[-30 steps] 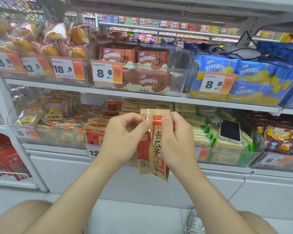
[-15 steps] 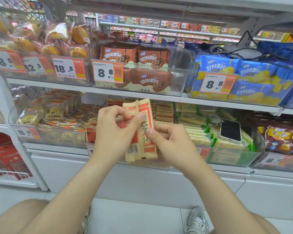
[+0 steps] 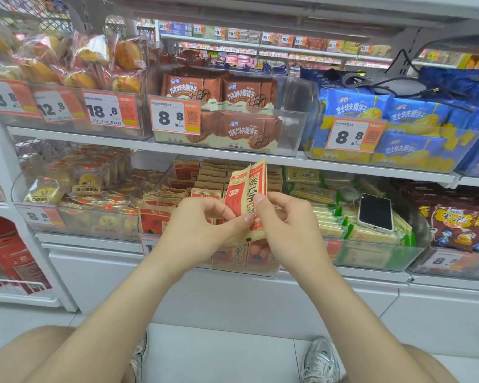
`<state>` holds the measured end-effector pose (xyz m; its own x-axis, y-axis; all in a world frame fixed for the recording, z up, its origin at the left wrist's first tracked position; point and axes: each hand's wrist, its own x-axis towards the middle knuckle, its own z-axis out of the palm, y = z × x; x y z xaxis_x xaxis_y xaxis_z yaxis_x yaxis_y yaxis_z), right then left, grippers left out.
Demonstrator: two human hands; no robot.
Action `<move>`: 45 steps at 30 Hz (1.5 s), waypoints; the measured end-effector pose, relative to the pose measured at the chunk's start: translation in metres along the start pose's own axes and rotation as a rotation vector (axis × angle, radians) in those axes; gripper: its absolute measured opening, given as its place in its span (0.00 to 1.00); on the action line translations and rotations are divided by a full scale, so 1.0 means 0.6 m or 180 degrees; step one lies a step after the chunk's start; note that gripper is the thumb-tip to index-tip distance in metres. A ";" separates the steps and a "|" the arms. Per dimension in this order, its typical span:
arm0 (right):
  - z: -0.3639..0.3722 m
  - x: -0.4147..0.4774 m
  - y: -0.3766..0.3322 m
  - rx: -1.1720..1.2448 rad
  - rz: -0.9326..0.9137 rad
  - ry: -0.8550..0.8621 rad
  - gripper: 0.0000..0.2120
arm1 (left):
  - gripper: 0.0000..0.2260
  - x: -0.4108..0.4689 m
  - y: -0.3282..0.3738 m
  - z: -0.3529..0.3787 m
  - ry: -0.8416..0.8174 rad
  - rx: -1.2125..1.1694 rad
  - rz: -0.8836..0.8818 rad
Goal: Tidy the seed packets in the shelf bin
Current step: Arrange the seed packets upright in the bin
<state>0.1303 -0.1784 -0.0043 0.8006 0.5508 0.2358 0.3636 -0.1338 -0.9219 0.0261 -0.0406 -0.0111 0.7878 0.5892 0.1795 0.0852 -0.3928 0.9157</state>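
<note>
A single view is provided, taken from the head of a crouched person and directed forward and slightly down. The shelf bin (image 3: pixel 263 261) is faced squarely at close range. The left hand (image 3: pixel 194 228), right hand (image 3: pixel 288 225) and seed packets (image 3: pixel 246 186) are framed at centre. The shoes (image 3: pixel 320 360) and floor (image 3: pixel 219 352) are included along the bottom edge. Wide-angle bending is seen at the margins.

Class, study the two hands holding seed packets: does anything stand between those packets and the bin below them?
Nothing visible does. The left hand and right hand pinch the held packets just over the open-topped clear bin. Its loose packets lie lower, to the left; the phone rests in the neighbouring bin, right.
</note>
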 end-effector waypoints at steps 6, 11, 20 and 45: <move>0.007 -0.002 0.004 -0.0393 -0.0245 -0.0030 0.16 | 0.14 -0.003 0.008 0.001 -0.0066 0.0418 0.0075; -0.001 0.003 0.004 -0.0188 -0.0218 0.0057 0.11 | 0.11 -0.004 0.003 0.001 -0.0412 0.0177 0.0110; -0.003 0.003 0.007 0.0166 -0.0073 -0.0125 0.10 | 0.09 -0.006 0.010 -0.011 -0.0388 -0.0039 0.0051; -0.025 0.005 0.006 0.1068 0.0033 -0.0440 0.07 | 0.10 -0.015 0.022 -0.004 -0.0387 -0.1057 -0.0240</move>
<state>0.1412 -0.1896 -0.0023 0.7232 0.6600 0.2034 0.1610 0.1253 -0.9790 0.0188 -0.0497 0.0004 0.8553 0.5118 0.0812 -0.0413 -0.0888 0.9952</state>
